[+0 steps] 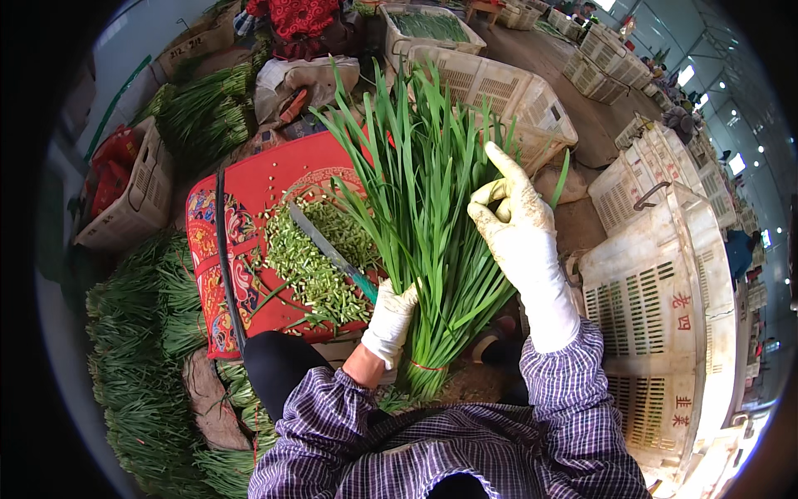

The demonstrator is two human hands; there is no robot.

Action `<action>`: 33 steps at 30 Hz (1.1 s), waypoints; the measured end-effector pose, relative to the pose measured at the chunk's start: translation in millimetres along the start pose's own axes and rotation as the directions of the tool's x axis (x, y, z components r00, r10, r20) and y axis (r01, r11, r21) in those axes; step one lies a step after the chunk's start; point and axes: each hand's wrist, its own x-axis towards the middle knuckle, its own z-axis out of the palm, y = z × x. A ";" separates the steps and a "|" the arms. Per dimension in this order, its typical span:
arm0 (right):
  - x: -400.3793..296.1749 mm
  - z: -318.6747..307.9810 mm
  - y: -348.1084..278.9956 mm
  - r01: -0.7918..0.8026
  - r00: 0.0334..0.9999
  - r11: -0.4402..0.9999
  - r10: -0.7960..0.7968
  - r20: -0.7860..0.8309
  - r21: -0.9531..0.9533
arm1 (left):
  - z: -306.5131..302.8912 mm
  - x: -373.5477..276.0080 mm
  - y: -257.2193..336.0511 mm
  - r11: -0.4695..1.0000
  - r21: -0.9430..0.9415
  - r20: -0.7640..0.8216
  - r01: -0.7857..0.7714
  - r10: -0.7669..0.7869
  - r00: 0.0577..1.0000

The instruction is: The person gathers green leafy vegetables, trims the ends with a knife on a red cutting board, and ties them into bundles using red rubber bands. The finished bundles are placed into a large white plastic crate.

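My left hand (391, 315), in a white glove, grips the green handle of a knife (318, 239). Its long blade slants over chopped stem pieces (312, 274). The same hand rests against a large bunch of garlic chives (430, 249), and whether its fingers also hold the leaves is hidden. A red band (427, 366) ties the bunch near its base, and the leaves fan out away from me. On the bunch's right side is my right hand (514, 206), in a stained glove. Its index finger points out, the others curl with a gap, and nothing shows between them.
The chopped pieces lie on a red patterned padded surface (243, 181) with a dark strap. Chive bundles (137, 374) pile up on the left. Plastic crates (648, 312) bearing writing stand along the right, and another crate (499, 87) is ahead. A person in red (299, 25) sits beyond.
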 end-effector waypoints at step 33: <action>27.0 -47.8 -24.9 -0.040 0.994 0.634 0.106 -0.035 0.773 | 6.7 -6.5 -5.2 0.999 0.045 0.147 0.013 -0.020 0.989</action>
